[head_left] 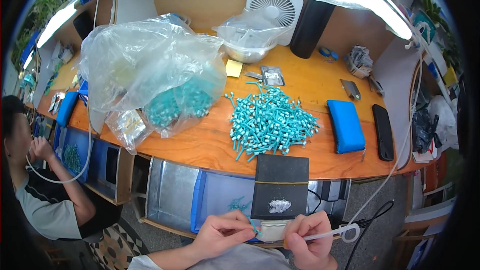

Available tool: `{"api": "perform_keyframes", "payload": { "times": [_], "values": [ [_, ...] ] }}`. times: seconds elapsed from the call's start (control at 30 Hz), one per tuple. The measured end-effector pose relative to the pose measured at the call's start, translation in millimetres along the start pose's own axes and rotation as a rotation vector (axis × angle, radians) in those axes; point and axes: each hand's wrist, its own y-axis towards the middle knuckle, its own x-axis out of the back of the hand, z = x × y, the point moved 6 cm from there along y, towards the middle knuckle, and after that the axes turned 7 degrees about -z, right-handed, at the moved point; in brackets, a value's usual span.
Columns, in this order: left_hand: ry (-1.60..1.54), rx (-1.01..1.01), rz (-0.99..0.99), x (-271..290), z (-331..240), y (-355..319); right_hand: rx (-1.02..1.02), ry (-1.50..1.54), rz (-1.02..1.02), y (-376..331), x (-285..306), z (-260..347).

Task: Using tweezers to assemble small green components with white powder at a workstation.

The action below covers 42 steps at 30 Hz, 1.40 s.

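My left hand point(222, 236) pinches a small teal stick-shaped piece point(255, 227) between thumb and fingertips, near the front edge of the black board. My right hand point(310, 240) is closed around the end of a thin translucent white tube point(327, 234), which loops and runs up to the right. Whatever tip it has is mostly hidden by the fingers. Between my hands lies a pale whitish pad point(273, 230). Just beyond, a small heap of tiny clear-white stones or grains point(279, 206) sits on the black board point(281, 170), which has a tan band across it.
A large pile of teal stick pieces point(270, 120) covers the wooden table's middle. To its left stands a clear plastic bag point(150, 65) with more inside; a blue case point(346, 126) and black phone point(382, 132) lie right. Below is a blue tray point(200, 195). Another person point(47, 205) sits left.
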Motion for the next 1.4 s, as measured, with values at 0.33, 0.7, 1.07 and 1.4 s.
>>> {"api": "perform_keyframes", "payload": {
  "times": [0.33,0.7,1.07,1.4],
  "values": [
    [-0.344,0.119,-0.108,-9.8,32.3,-9.5,0.308,-0.347,0.104,-4.6,-11.6,15.1],
    [-0.283,0.03,-0.139,-8.4,30.0,-11.0,0.39,-0.451,0.125,-3.3,-18.7,15.4],
    [-0.191,-0.008,-0.132,-7.2,25.7,-10.2,0.36,-0.423,0.073,-4.2,-16.8,13.3],
    [-0.162,-0.012,-0.13,-7.2,25.0,-9.2,0.351,-0.424,0.094,-2.9,-17.4,12.2]
  ]
}}
